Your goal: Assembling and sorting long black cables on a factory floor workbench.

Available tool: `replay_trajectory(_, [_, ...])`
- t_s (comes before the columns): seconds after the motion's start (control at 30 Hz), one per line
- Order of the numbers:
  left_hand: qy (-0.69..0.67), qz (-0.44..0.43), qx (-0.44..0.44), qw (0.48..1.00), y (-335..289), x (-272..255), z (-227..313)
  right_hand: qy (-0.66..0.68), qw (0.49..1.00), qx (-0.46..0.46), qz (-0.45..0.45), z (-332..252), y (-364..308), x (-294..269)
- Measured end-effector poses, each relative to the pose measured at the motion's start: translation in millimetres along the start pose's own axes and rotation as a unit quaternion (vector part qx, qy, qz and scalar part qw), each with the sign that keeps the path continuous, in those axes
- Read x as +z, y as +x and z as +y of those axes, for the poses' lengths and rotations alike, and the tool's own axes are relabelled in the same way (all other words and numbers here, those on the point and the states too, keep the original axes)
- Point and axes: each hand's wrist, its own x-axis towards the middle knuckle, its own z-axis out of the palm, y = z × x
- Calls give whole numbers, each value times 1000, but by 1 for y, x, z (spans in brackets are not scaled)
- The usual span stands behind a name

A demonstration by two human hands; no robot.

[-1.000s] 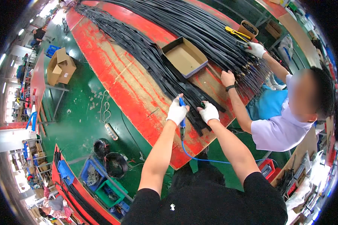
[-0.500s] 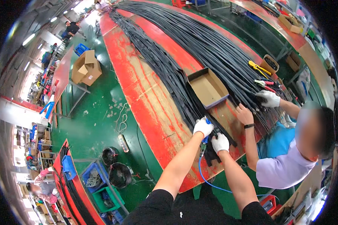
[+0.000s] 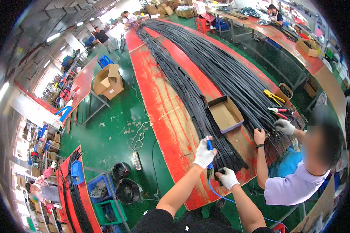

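My gloved left hand (image 3: 204,154) is closed round a slim blue air gun (image 3: 210,145), held upright over the near end of the red table. A blue hose (image 3: 217,194) runs from the tool's lower end past my right forearm. My gloved right hand (image 3: 228,178) pinches the end of a black sleeve (image 3: 220,171), just right of the tool and apart from it. Beyond both hands lies a long bundle of flat black sleeves (image 3: 190,99), its loose ends fanned toward me. A shallow cardboard tray (image 3: 230,128) sits on the bundle's right side.
A co-worker in a pale shirt (image 3: 297,186) handles a second black bundle (image 3: 221,70) at right. Near it lie a yellow-handled tool (image 3: 274,96), red-handled pliers (image 3: 278,112) and a small box (image 3: 285,87) of black parts. Bins and coiled cable (image 3: 127,191) stand left of the table.
The view has tilted up, showing more of the room. My left hand and the air gun have drawn apart from my right hand, and the tool now points more upward.
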Motion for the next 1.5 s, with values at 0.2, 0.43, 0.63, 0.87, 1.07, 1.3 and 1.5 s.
replay_trajectory(0.2, [-44,103,-102,988,-38,-45,-63,-62,995,13,-71,-10,-21,18])
replay_trajectory(0.43, [-14,172,-176,969,-45,-81,-152,-48,988,6,-145,6,-43,58])
replay_trajectory(0.63, [21,152,-210,966,-72,-86,-139,-61,981,68,-170,-22,-74,60])
replay_trajectory(0.87, [-145,-7,-82,986,-77,-61,-192,17,980,48,-191,-8,-85,92])
replay_trajectory(1.07, [-107,-136,-114,978,-102,-54,-165,5,988,26,-154,-16,-100,78])
replay_trajectory(1.3, [-60,-90,-36,993,-104,-49,-118,-8,994,34,-105,-42,-120,56])
replay_trajectory(1.5, [-17,-16,56,998,-111,-62,-93,71,993,22,-90,-60,-136,51])
